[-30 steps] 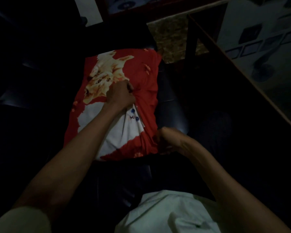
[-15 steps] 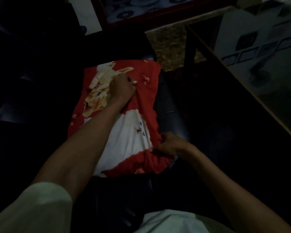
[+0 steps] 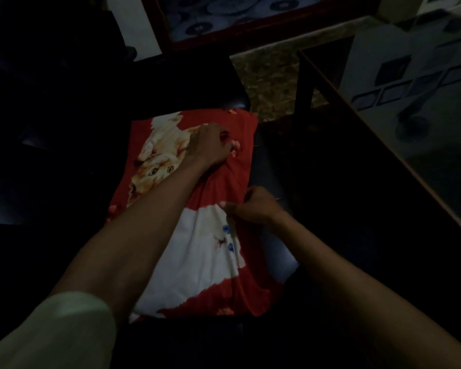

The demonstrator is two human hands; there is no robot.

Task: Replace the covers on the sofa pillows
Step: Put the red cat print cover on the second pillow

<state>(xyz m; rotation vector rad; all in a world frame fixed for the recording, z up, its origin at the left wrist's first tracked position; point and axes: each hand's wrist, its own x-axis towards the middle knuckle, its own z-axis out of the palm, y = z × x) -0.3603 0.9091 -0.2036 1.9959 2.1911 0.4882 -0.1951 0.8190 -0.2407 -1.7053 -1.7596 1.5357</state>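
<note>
A red pillow (image 3: 218,262) printed with an orange cat and a white patch lies flat on a dark sofa seat (image 3: 64,161) in dim light. The left hand (image 3: 210,147) rests on the far end of the pillow, fingers curled into the red fabric — whether they pinch it cannot be told. The right hand (image 3: 253,207) sits at the pillow's right edge, thumb and fingers pinching the cover there. A glass-topped desk (image 3: 415,123) stands to the right — beyond it, patterned floor.
</note>
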